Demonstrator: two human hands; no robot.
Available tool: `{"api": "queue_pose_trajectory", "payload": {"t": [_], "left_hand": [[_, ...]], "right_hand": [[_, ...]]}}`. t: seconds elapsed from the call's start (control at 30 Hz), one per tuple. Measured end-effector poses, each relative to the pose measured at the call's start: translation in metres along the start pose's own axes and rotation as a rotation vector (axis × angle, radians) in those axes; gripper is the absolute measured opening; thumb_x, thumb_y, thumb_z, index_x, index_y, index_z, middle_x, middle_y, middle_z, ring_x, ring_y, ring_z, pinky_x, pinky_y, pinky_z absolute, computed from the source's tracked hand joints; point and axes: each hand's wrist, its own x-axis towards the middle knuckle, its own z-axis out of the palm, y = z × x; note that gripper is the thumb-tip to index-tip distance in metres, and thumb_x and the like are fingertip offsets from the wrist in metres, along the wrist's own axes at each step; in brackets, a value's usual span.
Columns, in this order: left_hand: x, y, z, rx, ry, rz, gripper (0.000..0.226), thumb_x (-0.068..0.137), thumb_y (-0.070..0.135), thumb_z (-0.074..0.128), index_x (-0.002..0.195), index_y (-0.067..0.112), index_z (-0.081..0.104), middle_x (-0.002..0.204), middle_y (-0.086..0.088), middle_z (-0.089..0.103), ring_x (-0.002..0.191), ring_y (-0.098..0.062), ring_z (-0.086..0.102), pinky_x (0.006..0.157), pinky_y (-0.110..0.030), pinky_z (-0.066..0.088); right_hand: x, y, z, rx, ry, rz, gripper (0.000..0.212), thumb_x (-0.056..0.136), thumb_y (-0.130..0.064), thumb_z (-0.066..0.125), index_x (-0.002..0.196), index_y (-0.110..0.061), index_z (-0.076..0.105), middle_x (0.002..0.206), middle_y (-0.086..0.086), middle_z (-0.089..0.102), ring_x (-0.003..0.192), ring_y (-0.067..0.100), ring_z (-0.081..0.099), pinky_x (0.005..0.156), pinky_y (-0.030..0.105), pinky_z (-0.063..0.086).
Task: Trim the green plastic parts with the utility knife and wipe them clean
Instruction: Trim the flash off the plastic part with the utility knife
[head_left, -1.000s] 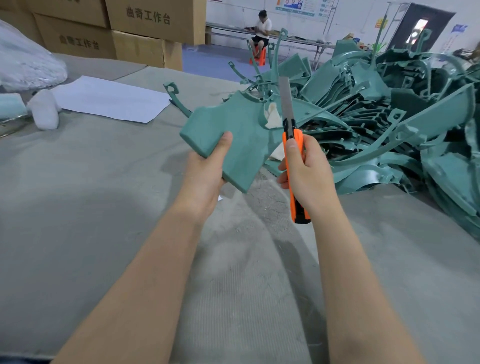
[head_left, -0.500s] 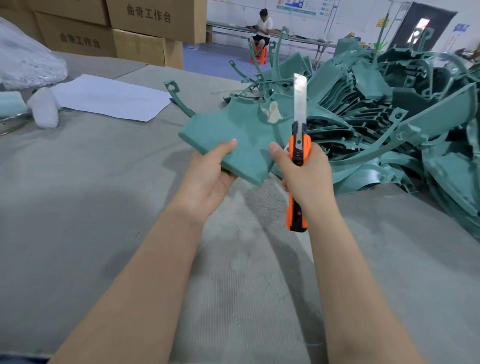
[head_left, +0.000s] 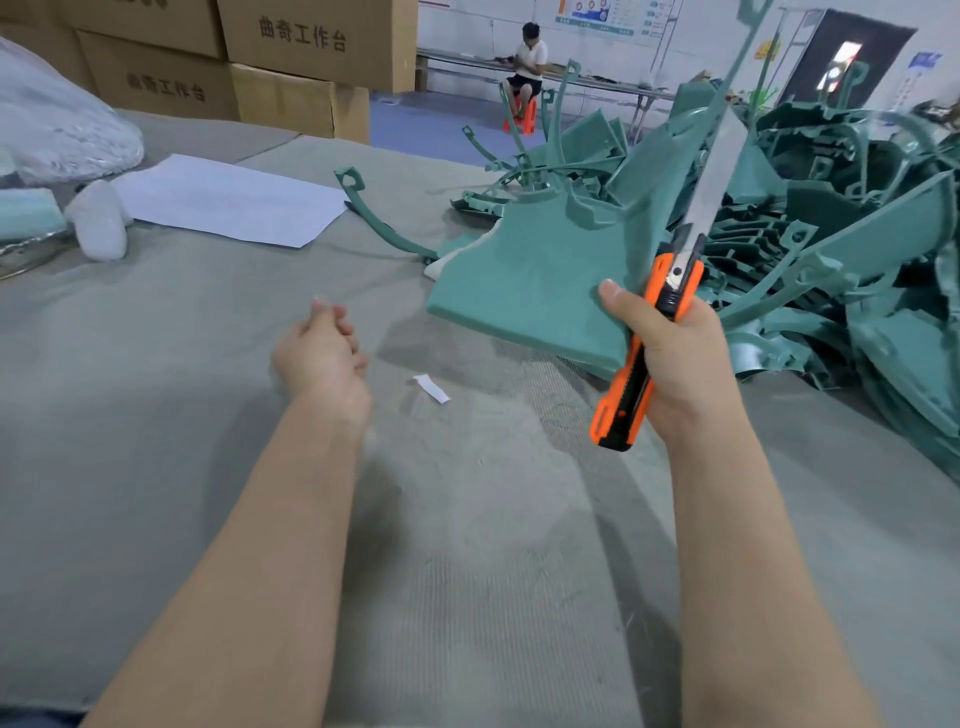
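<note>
A wide work surface (head_left: 156, 415) covered in grey ribbed cloth fills the foreground, with a white sheet of paper (head_left: 228, 200) lying flat on it at the far left. Behind it, brown cardboard boxes (head_left: 311, 47) printed with dark characters are stacked. Beyond them a strip of blue floor (head_left: 426, 130) runs to a white wall (head_left: 467, 23) hung with posters (head_left: 597, 15), where a person (head_left: 530, 60) sits on an orange stool (head_left: 524, 122) at a long narrow bench (head_left: 613, 85). At the far right is what looks like a dark doorway (head_left: 883, 57) with a bright patch inside, though that corner is blurred.
</note>
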Motion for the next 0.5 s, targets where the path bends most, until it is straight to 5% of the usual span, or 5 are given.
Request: {"api": "queue_pose_trajectory", "payload": {"t": [0.13, 0.23, 0.33, 0.4, 0.5], "left_hand": [[-0.017, -0.002, 0.014, 0.102, -0.203, 0.118, 0.031, 0.096, 0.005, 0.045, 0.122, 0.018, 0.058, 0.098, 0.006, 0.054, 0.078, -0.002, 0.052, 0.075, -0.016, 0.047], [-0.028, 0.007, 0.019, 0.107, -0.542, -0.092, 0.038, 0.095, 0.044, 0.051, 0.122, 0.018, 0.061, 0.102, 0.010, 0.067, 0.087, -0.005, 0.064, 0.063, -0.019, 0.052], [-0.039, 0.008, 0.018, 0.144, -0.759, -0.362, 0.036, 0.073, 0.046, 0.066, 0.092, 0.017, 0.075, 0.089, 0.001, 0.074, 0.072, -0.011, 0.071, 0.052, -0.021, 0.054], [-0.044, 0.004, 0.020, 0.099, -0.713, -0.462, 0.012, 0.076, 0.021, 0.070, 0.075, 0.011, 0.075, 0.080, -0.003, 0.075, 0.067, -0.013, 0.072, 0.051, -0.022, 0.056], [-0.041, 0.003, 0.022, -0.140, -0.560, -0.524, 0.010, 0.089, 0.004, 0.059, 0.082, 0.002, 0.065, 0.075, -0.009, 0.072, 0.065, -0.017, 0.070, 0.050, -0.021, 0.056]], "right_hand": [[-0.003, -0.002, 0.001, 0.071, -0.042, 0.068, 0.028, 0.075, -0.019, 0.077, 0.087, -0.008, 0.054, 0.091, 0.022, 0.055, 0.082, 0.040, 0.057, 0.089, 0.054, 0.053], [-0.008, -0.008, 0.004, 0.027, -0.077, 0.112, 0.073, 0.068, -0.026, 0.078, 0.108, 0.024, 0.042, 0.125, 0.048, 0.039, 0.111, 0.065, 0.043, 0.092, 0.075, 0.037], [-0.008, -0.008, 0.002, 0.004, -0.128, 0.144, 0.062, 0.075, -0.022, 0.078, 0.109, 0.020, 0.048, 0.122, 0.043, 0.048, 0.104, 0.061, 0.054, 0.089, 0.061, 0.050], [-0.007, -0.006, 0.002, -0.012, -0.083, 0.117, 0.030, 0.087, -0.025, 0.072, 0.098, 0.001, 0.062, 0.095, 0.028, 0.068, 0.074, 0.036, 0.067, 0.073, 0.048, 0.058], [-0.007, -0.005, 0.008, -0.119, 0.026, -0.017, 0.031, 0.095, -0.047, 0.055, 0.086, -0.018, 0.050, 0.069, 0.000, 0.060, 0.046, 0.012, 0.050, 0.046, 0.023, 0.044]]}}
